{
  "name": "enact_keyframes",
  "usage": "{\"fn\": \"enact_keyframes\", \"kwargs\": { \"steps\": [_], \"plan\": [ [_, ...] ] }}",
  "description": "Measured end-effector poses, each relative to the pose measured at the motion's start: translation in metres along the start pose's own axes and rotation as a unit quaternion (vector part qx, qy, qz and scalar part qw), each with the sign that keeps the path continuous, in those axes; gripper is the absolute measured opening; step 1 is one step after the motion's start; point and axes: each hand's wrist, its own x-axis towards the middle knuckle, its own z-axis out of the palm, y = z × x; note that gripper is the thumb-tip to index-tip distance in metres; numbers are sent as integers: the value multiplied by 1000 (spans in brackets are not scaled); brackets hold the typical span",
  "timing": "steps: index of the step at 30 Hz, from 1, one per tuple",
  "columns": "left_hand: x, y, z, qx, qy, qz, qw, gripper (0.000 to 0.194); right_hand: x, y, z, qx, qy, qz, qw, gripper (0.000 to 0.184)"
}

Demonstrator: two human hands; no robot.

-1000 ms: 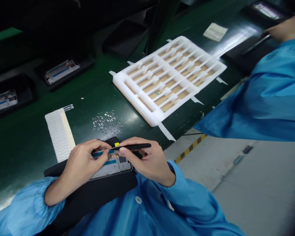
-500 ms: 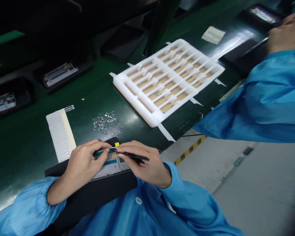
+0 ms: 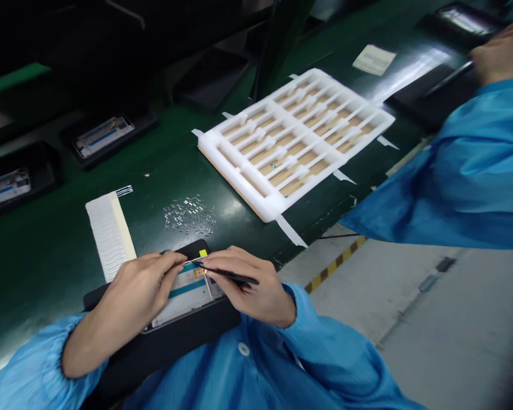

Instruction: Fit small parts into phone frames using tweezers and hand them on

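Black tweezers, pinched in a narrow grip by our right hand, touch the top of the phone frame, which our left hand clamps by its edge on the black mat to keep it from shifting.

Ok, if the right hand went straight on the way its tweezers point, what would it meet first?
Most likely the fingertips of the left hand, just past the tip of the tweezers, over the phone frame; depth is unclear here.

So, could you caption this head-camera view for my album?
Left hand holds a phone frame while right hand works black tweezers over it.
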Motion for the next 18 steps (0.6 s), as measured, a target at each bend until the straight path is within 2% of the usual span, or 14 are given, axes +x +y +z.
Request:
{"fn": "enact_keyframes", "kwargs": {
  "steps": [4,7,10,13,15,18],
  "plan": [
    [-4,5,0,91,42,40,994,32,2,-2,1,-23,-10,1,1000,25],
    [3,-6,-9,79,60,50,994,29,5,-6,1,-36,-8,17,999,20],
    [19,-43,-26,108,116,-12,987,26,8,-8,-1,-1,28,52,998,15],
    [37,-90,-39,187,184,-91,961,29,8,-9,-7,22,79,86,993,14],
    [46,-115,-39,214,185,-103,954,31,8,-7,-10,14,94,92,991,15],
    [52,-131,-34,235,166,-97,953,35,6,-5,-12,11,92,95,991,15]
  ]
}}
